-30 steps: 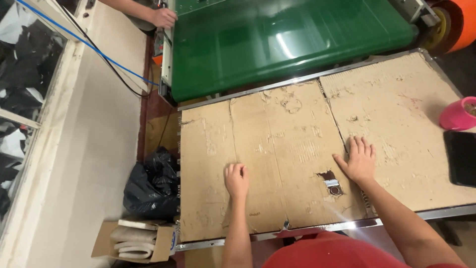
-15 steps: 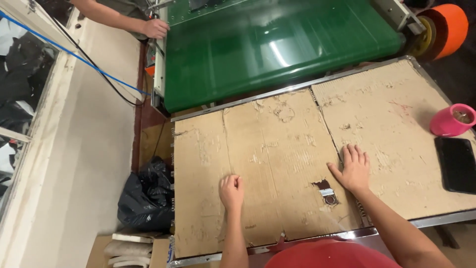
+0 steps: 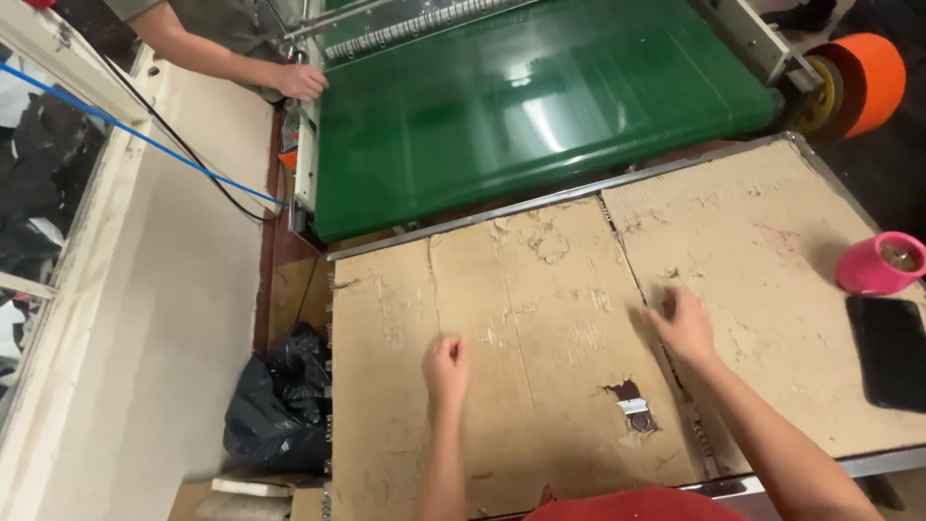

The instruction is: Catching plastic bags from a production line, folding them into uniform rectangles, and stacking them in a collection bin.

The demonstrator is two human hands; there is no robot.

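The worn brown cardboard sheet [image 3: 540,318] lies flat over the left and middle of the metal-framed work table [image 3: 540,206], reaching from the table's far rail down to the near edge, and both my hands are on it. My left hand [image 3: 447,365] rests near the sheet's middle with the fingers curled under into a loose fist, knuckles down, gripping nothing. My right hand [image 3: 683,326] sits further right, beside the seam where a second brown cardboard sheet [image 3: 762,241] begins; it is blurred, but the fingers look spread and low over the surface, holding nothing. Just nearer me than that hand is a torn hole in the cardboard [image 3: 632,405], with a bit of bright metal showing through.

As I judge it, I am only bearing on the sheet, not lifting it. Shifting it would call for both palms flat and care around the tear.

Toward the right edge of the table stand a pink round plastic pot [image 3: 880,262] and a flat black phone [image 3: 892,349]. Beyond the far rail runs a glossy green conveyor belt [image 3: 540,96], with an orange roll [image 3: 863,82] at its right end and another person's hand [image 3: 301,81] at its left corner. A black plastic bag [image 3: 280,405] sits on the floor off the table's left edge
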